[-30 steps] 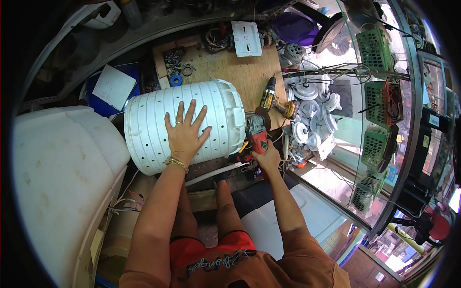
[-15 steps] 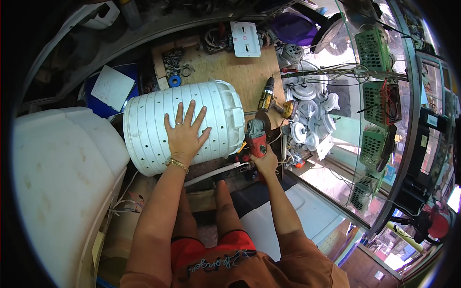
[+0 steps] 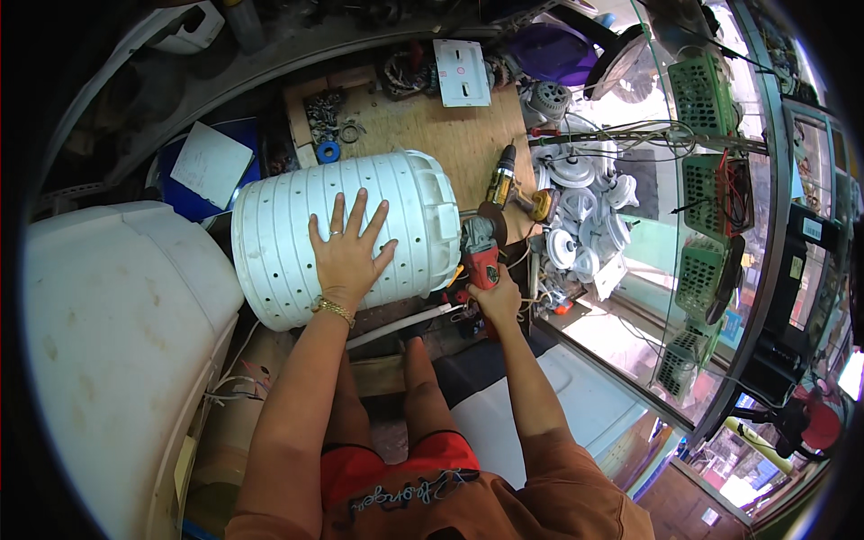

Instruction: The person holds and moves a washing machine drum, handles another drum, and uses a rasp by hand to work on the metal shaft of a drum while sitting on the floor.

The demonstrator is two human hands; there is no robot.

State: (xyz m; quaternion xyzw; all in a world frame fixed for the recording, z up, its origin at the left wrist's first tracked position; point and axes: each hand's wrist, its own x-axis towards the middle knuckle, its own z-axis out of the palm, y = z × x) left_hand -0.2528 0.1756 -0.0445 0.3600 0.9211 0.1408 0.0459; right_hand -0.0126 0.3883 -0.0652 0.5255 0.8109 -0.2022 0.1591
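Just right of the white drum (image 3: 401, 214) (long axis roughly left-right), your right hand (image 3: 498, 297) is wrapped round the red grinder (image 3: 484, 263); your left hand (image 3: 346, 258) lies splayed on the drum, gripping nothing.

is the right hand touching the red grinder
Touching: the head view shows the right hand closed around the lower part of the red grinder, with no gap between them.

White ribbed drum (image 3: 407, 218), perforated, lying on its side — red-and-grey angle grinder (image 3: 482, 256) just beside the drum's right end.
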